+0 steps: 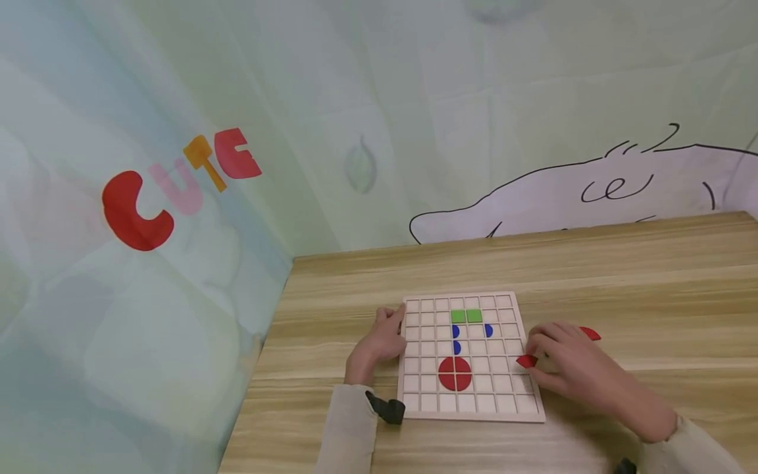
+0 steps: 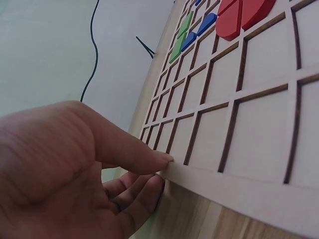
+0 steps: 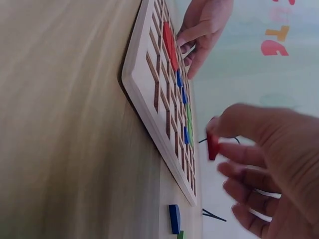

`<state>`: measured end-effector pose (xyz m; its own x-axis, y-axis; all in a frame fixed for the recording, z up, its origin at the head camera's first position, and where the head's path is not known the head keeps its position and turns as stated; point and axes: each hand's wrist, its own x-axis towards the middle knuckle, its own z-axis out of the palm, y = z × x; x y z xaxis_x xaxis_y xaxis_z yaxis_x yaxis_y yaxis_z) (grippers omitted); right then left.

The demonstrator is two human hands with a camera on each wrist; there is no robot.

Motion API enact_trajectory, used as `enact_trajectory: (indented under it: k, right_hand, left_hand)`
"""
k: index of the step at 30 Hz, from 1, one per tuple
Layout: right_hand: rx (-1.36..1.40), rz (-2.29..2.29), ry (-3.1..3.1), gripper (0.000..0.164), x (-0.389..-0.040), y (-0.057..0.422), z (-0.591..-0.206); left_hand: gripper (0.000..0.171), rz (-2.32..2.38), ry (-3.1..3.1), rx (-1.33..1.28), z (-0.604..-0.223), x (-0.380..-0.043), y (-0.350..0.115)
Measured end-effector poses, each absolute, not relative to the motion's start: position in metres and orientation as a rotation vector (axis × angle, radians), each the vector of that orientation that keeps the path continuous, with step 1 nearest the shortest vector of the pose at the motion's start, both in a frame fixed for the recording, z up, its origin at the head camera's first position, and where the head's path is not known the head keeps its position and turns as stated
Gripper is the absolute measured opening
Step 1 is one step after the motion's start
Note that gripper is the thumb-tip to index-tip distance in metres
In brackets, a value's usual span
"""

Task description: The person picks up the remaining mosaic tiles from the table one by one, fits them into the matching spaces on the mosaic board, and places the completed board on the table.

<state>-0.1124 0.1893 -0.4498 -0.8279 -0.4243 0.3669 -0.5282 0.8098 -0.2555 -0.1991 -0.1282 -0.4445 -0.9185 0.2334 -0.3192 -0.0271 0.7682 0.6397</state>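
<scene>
A wooden grid board (image 1: 496, 385) lies on the table. Green squares (image 1: 466, 316), blue half-circles (image 1: 456, 347) and a red circle made of quarter pieces (image 1: 454, 373) sit in its cells. At the board's left edge, my left hand (image 1: 381, 342) grips the rim, thumb (image 2: 162, 158) on top and the other fingers curled at its outer side. Between thumb and forefinger, my right hand (image 1: 568, 361) pinches a red quarter-circle piece (image 1: 526, 361) above the board's right edge. The right wrist view shows this red piece (image 3: 213, 142) held up off the board.
Another red piece (image 1: 590, 334) lies on the table (image 1: 331, 276) beyond my right hand. The right wrist view shows a blue piece (image 3: 174, 219) and part of a green piece (image 3: 180, 235) beside the board. A printed cloth backdrop (image 1: 379, 131) stands behind the table.
</scene>
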Motion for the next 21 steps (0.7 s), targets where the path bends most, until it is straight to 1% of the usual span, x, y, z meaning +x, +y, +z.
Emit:
enact_trajectory:
  k: [10, 21]
  right_hand:
    - [0.851, 0.609, -2.78, 0.027, -0.134, 0.167, -0.452]
    - [0.967, 0.612, -2.825, 0.016, -0.142, 0.145, -0.46]
  left_hand:
    - [0.074, 0.943, 2.574, 0.152, -0.443, -0.198, -0.127]
    - [0.076, 0.959, 2.576, 0.141, -0.441, -0.197, -0.127]
